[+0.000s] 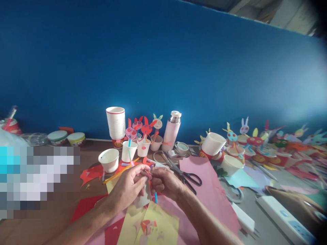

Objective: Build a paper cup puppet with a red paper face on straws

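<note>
Both hands meet over the paper scraps at the table's middle. My left hand [133, 182] is closed, its thumb and fingers pinched together, and a pale white piece [145, 197] that looks like paper hangs under them. Fingers curled, my right hand [167, 180] pinches at the same spot; what lies between its fingertips is too small and covered to name. A blue straw [156, 197] shows just below the right hand. Yellow paper [163, 217] with small cut scraps [148, 226] lies beneath the hands. Beyond them a yellow pencil [112, 178] rests near red paper [93, 174].
Black-handled scissors [191, 178] lie on pink paper [201, 166] at right. Behind stand a paper cup stack [115, 122], cups with rabbit-faced straws [129, 151] and a flask [171, 132]. A power strip [283, 217] and many decorated cups [265, 158] fill the right side.
</note>
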